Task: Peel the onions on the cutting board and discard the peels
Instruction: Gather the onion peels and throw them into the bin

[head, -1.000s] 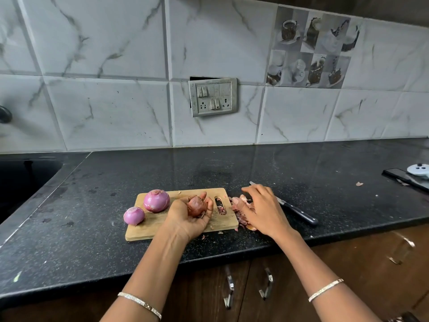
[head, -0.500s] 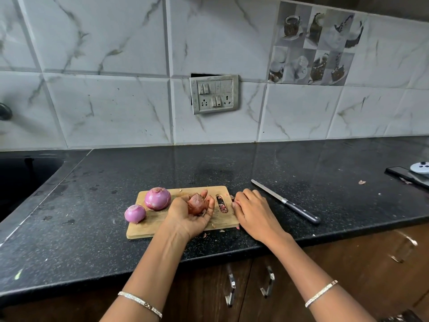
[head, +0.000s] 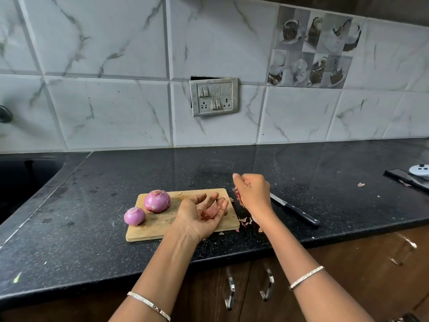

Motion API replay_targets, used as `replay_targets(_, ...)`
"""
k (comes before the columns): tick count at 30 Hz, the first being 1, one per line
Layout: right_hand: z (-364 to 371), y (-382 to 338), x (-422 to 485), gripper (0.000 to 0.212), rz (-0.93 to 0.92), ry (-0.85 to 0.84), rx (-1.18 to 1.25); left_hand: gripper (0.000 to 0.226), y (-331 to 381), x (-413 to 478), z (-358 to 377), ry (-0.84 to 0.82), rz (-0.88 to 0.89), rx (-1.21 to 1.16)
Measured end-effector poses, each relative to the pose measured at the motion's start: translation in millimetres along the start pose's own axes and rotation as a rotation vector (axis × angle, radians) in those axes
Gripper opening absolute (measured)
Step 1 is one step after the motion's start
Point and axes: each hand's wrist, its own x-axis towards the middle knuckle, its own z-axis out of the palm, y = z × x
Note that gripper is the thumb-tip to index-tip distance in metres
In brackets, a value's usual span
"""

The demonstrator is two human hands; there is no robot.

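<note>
Two peeled onions sit on the left half of our cutting board, the big onion behind and the small onion just beside it toward the front. Our left hand lies palm up over the board's right half, fingers spread loosely, cradling a few reddish peels. Our right hand hovers off the board's right edge, fingers curled around a bunch of skins. More scraps lie on the black counter below it. A knife lies just behind our wrist. We judge that thin skins may slip from the open palm, or stray scraps get left behind.
</note>
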Motion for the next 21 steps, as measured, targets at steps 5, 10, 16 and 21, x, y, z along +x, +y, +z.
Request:
replay_targets(5,14,-26,-9,0.046,0.36,0.095,0.645,0.038,-21,5,21,-0.007,-0.008,0.001)
replay_targets(10,4,-19,-29,0.047,0.345,0.192,0.635,0.037,-46,2,41,-0.052,0.015,0.04)
replay_targets(16,-34,-6,-50,0.033,0.304,0.292,0.66,0.037,-89,2,56,-0.131,0.036,0.066)
replay_targets(21,-77,14,-74,0.03,0.415,0.315,0.983,0.037,-142,-3,67,-0.192,0.041,0.04)
